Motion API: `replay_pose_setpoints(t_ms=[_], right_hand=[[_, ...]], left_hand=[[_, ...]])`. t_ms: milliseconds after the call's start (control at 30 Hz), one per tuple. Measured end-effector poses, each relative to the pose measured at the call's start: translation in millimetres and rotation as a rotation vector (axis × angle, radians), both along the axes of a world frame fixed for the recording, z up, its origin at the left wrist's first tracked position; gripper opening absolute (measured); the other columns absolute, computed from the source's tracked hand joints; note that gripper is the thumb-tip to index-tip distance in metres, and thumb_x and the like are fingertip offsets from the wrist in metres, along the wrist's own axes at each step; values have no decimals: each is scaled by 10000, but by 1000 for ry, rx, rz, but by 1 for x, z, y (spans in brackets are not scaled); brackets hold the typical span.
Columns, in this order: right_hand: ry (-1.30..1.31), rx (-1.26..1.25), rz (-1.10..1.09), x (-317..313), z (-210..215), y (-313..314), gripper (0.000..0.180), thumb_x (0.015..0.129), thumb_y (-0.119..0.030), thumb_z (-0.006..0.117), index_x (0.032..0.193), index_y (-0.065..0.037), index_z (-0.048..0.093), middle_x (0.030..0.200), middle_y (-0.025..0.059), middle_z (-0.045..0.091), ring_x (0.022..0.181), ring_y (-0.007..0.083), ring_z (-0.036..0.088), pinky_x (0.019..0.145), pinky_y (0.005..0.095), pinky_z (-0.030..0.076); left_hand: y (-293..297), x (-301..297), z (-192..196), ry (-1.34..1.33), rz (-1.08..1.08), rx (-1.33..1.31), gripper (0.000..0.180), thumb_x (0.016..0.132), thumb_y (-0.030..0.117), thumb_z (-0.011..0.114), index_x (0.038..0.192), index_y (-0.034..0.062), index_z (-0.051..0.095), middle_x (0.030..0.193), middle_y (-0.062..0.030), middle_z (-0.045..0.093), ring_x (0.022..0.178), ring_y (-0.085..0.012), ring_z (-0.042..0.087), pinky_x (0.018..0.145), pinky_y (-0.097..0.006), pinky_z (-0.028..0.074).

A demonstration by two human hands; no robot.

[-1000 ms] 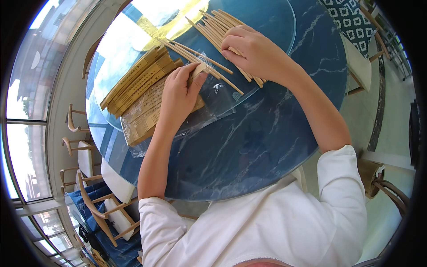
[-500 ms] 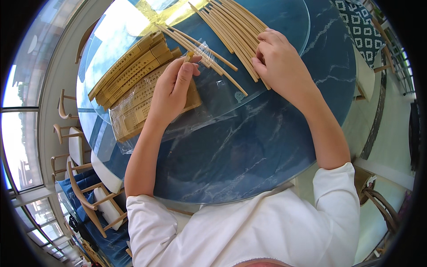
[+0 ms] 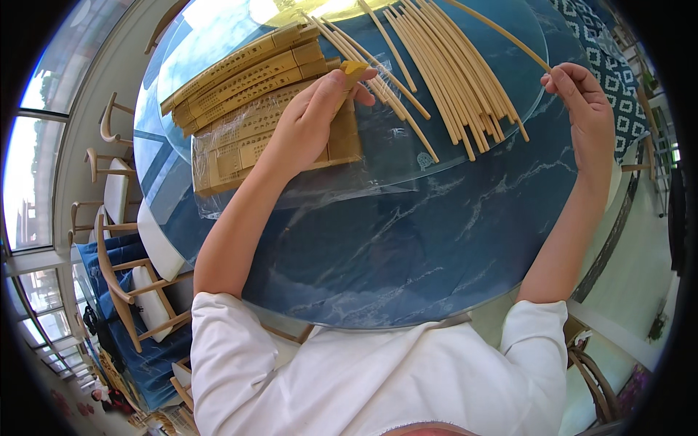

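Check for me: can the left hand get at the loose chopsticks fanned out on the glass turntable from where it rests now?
Probably yes. The left hand lies on the paper sleeves in the clear bag, its fingertips right beside the nearest loose chopsticks; nothing stands between them.

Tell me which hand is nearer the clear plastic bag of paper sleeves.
Left. The left hand rests right on top of the clear plastic bag of paper sleeves. The right hand is far across the table, pinching a single wooden stick.
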State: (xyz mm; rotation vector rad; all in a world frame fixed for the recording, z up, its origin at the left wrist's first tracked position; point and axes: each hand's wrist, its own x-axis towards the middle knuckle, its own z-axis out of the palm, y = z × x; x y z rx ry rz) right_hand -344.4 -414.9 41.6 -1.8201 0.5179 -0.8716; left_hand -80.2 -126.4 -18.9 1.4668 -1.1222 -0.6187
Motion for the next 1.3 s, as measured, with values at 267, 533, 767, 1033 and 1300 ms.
replay_pose_setpoints(t_ms=[267,533,767,1033,1300], right_hand=[[-267,281,606,-12,-10,-23,245,1078,-89,611,1290,-3,699,1003,94,754,1045,238,737,1163,510,507],[-410,321,794,-13,-13,-31,268,1110,-102,549,1319,-7,687,971,103,756,1073,247,741,1166,544,499],[-457,235,527,3,-25,-24,302,1151,-179,488,1290,3,684,950,82,727,1042,221,728,1111,465,539],[-448,91,294,7,-24,-12,311,1158,-193,480,1288,4,682,947,69,747,911,167,740,959,347,604],[-486,66,208,18,-15,9,241,1141,-231,541,1133,-33,678,850,61,720,798,146,725,851,375,644]], left_hand=[[2,0,3,24,-2,-32,520,1178,393,375,1416,-1,617,1200,-94,720,1216,-179,625,1127,-351,422],[1,4,-6,127,-45,-132,279,1168,260,460,1337,39,478,1208,-112,730,1218,-196,680,1114,-358,463],[5,4,-7,67,-53,-109,241,1159,226,460,1339,77,520,1199,-139,746,1222,-245,691,1135,-404,487],[2,0,-5,53,-79,-106,296,1141,190,527,1389,31,495,1185,-117,732,1189,-186,683,1034,-316,483],[2,0,-6,40,-85,-107,319,1127,155,555,1423,49,504,1183,-105,735,1117,-135,662,938,-276,482]])
